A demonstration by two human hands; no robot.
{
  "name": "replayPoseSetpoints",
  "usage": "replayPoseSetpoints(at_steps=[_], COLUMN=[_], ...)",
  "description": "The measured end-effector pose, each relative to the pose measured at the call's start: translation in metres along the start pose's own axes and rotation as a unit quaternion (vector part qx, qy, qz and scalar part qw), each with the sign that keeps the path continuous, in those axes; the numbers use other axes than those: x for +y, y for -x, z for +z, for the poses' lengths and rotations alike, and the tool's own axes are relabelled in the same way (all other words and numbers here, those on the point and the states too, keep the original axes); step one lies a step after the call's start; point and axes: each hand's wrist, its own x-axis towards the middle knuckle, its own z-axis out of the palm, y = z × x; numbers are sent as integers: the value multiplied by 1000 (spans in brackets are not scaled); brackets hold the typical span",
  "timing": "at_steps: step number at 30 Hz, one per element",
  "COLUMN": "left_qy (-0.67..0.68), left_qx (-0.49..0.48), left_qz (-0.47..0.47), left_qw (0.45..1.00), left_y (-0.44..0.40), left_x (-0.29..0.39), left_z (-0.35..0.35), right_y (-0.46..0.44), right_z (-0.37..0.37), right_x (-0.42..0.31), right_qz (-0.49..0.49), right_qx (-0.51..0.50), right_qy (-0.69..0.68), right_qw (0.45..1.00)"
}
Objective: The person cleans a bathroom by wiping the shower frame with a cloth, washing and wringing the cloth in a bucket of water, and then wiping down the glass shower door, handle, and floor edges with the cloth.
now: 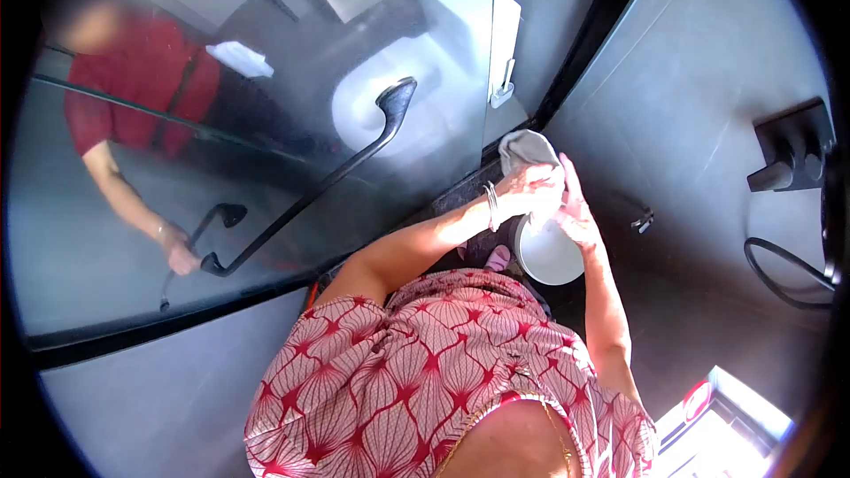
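Observation:
A bunched grey cloth (525, 152) is held up between both hands, in front of the dark door edge. My left hand (534, 188), with bracelets at the wrist, is closed around it. My right hand (575, 212) presses against the cloth from the other side, its fingers long and close together; the exact grip is partly hidden. Just below the hands stands a round white bucket (551, 255) on the dark floor.
A glass panel (292, 159) with a black handle (332, 179) spans the left. A person in red (146, 71) and a white toilet (390, 80) show through or in the glass. Black fixtures (792, 149) and a hose (779, 288) are on the right wall.

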Motion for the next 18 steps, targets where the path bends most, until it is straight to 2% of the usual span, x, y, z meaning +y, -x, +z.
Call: replayPoseSetpoints(at_steps=[1,2,3,4,5,6,7,8,9,11,12,13,14,15,16,17,18], left_qy=[76,-25,-129,-125,-299,-459,-308,-36,239,256,261,264,181,0,-113,-223,-179], left_qx=[-13,-35,-55,-51,-48,-43,5,52,95,91,64,38,40,18,21,22,95], left_qz=[-131,-49,34,34,191,334,179,2,-175,-184,-175,-165,-126,-222,-173,-124,-120], left_qw=[988,998,990,990,934,822,934,998,950,945,947,950,974,975,978,967,972], left_y=[0,-1,-4,-5,-6,-6,-5,-1,0,1,0,-2,-6,-10,-10,-6,1], left_x=[-28,-21,-7,5,17,22,4,9,17,21,22,21,13,22,24,24,20], left_z=[4,5,1,-6,-14,-22,-23,-21,-23,-29,-27,-25,-23,-23,-28,-33,-34], right_y=[3,11,12,11,12,11,11,18,22,22,24,25,26,25,14,13,8], right_z=[-4,-6,-2,6,13,5,-1,-9,-14,29,16,-2,-22,-33,-37,-14,-14], right_x=[18,33,31,29,28,35,34,28,15,-72,-51,-21,10,25,21,6,-11], right_qz=[-46,30,35,59,82,65,124,97,69,48,105,108,147,180,117,119,101], right_qx=[-58,-72,-75,-42,-9,-39,-50,-18,11,92,107,103,89,75,-54,131,83], right_qy=[-28,-69,-63,20,103,203,203,125,49,16,-252,-253,-159,-63,-161,-262,-272], right_qw=[997,995,995,997,991,976,970,987,996,995,956,956,972,979,978,949,953])
